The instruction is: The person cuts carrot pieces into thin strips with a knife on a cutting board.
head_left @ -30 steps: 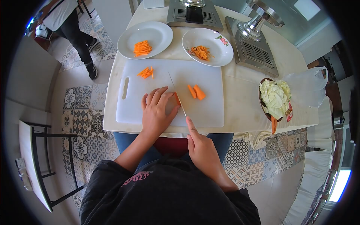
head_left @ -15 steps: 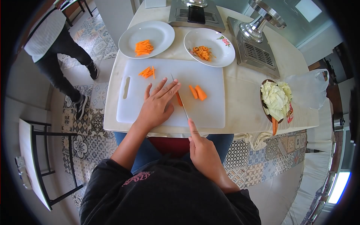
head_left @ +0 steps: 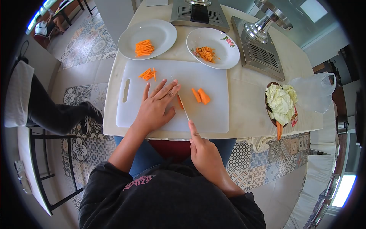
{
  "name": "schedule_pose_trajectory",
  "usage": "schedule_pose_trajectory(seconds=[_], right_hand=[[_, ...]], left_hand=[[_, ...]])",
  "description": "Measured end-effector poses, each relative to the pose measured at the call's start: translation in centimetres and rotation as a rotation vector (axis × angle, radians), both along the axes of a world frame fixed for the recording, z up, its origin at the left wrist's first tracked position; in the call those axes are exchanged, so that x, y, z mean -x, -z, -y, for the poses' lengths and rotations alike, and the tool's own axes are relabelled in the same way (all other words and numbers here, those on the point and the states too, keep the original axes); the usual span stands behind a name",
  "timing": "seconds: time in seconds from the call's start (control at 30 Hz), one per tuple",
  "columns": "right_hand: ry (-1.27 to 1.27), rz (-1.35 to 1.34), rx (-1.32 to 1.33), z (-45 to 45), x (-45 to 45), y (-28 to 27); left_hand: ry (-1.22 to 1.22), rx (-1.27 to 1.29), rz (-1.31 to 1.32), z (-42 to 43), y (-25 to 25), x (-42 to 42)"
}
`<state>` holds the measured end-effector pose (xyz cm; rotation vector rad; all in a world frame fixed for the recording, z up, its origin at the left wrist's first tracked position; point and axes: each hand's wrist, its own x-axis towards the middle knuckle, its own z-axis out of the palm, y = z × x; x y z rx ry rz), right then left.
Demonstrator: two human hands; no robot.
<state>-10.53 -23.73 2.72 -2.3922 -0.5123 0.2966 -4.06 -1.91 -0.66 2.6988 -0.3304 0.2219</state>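
My right hand is wrapped round the handle of a knife, index finger stretched along its spine. The blade lies over a carrot piece on the white cutting board. My left hand has its fingers spread, the fingertips resting against the upper blade. Thin carrot sticks lie at the board's upper left, and two carrot chunks right of the knife. Behind the board, a white plate bears carrot strips, and a flowered plate bears carrot scraps.
A bowl of cabbage with an orange carrot stands at the right beside a clear plastic bag. Metal stands and a dark phone are at the back. A person is at the left; another sits farther off.
My left hand's fingers have gone from curled beside the carrot piece to spread over the blade. The walking person has come nearer on the left. The knife has hardly moved.
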Motion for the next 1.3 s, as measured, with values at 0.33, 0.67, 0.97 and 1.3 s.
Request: schedule_pose_trajectory(seconds=[0.33,0.67,0.97,1.3], right_hand=[[0.021,0.001,-0.149,0.2,-0.8,0.3],[0.095,-0.062,-0.200,0.1,-1.0,-0.6],[0.144,-0.065,-0.208,1.2,-0.1,-0.7],[0.123,-0.061,-0.220,1.1,-0.1,-0.6]], left_hand=[[-0.053,0.059,0.125,0.2,0.5,0.6],[-0.086,0.111,0.198,0.0,1.1,0.8],[0.140,0.070,0.193,-0.4,0.6,1.3],[0.131,0.041,0.183,-0.2,0.6,1.2]])
